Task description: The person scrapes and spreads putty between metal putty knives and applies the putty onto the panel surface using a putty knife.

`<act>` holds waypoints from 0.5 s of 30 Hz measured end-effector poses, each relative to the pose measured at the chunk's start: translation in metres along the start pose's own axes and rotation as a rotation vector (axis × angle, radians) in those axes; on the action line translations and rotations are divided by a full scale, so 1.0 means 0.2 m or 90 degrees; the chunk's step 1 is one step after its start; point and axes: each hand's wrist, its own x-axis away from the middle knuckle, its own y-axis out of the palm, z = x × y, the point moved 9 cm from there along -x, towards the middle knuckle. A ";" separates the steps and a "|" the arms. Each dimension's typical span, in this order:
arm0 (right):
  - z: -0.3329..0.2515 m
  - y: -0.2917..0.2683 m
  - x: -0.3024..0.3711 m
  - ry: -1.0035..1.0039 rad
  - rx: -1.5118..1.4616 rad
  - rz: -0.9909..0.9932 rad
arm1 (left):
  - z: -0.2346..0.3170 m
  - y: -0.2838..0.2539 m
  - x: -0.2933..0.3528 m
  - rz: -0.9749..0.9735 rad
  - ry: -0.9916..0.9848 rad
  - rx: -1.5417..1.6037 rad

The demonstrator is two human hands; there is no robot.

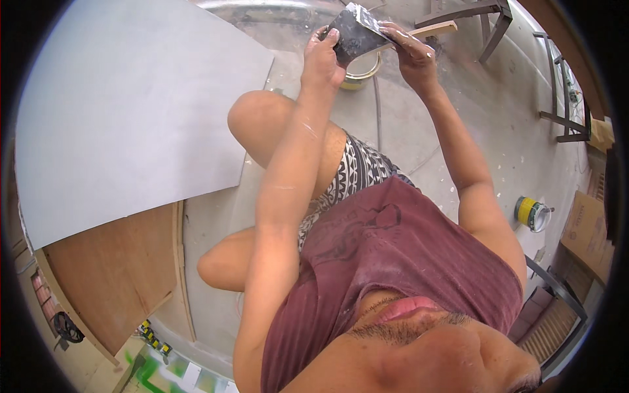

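Observation:
Near the top middle, my left hand (324,59) is closed around a dark, flat scraper-like plate (357,38), its thumb on the face. White paste smears the plate and lies thicker along its far edge. My right hand (414,56) meets the plate's right side, fingers together and bent. Whether it grips the plate's edge or a thin blade against it is hidden. White residue marks the fingers of both hands. Just beyond the right hand a pale wooden stick (436,29) juts out to the right. Below the plate stands an open round tub (360,71) with a yellow side, partly covered.
A large pale grey panel (137,111) fills the left, above a brown wooden panel (118,275). Dark metal legs (495,33) stand at upper right. A yellow-and-green can (532,213) and a cardboard box (586,232) are at the right. A cable (378,111) crosses the floor.

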 end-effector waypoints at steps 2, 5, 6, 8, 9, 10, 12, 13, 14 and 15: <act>0.00 0.00 -0.01 -0.016 0.050 0.008 | 0.01 0.00 0.01 0.001 0.020 0.013; -0.01 0.01 -0.02 -0.049 0.102 0.022 | 0.03 0.01 0.03 -0.008 0.038 0.017; 0.00 0.01 -0.02 -0.047 0.115 0.032 | 0.05 0.02 0.04 -0.028 0.056 0.016; 0.02 0.01 -0.01 -0.047 0.127 0.043 | 0.05 0.02 0.06 -0.008 0.052 0.033; 0.04 0.02 0.00 -0.039 0.155 0.041 | 0.08 0.05 0.07 -0.047 0.076 0.037; 0.06 0.01 0.00 -0.022 0.183 0.054 | 0.09 0.06 0.08 -0.054 0.088 0.050; 0.10 0.01 0.00 0.012 0.138 0.046 | 0.11 0.06 0.10 -0.063 0.096 0.061; 0.16 0.00 0.01 0.086 0.101 0.050 | 0.12 0.06 0.11 -0.064 0.097 0.062; 0.14 -0.01 0.00 0.057 0.095 0.060 | 0.13 0.06 0.11 -0.065 0.099 0.064; 0.26 -0.05 0.04 0.228 -0.118 0.147 | 0.15 0.05 0.10 -0.047 0.103 0.078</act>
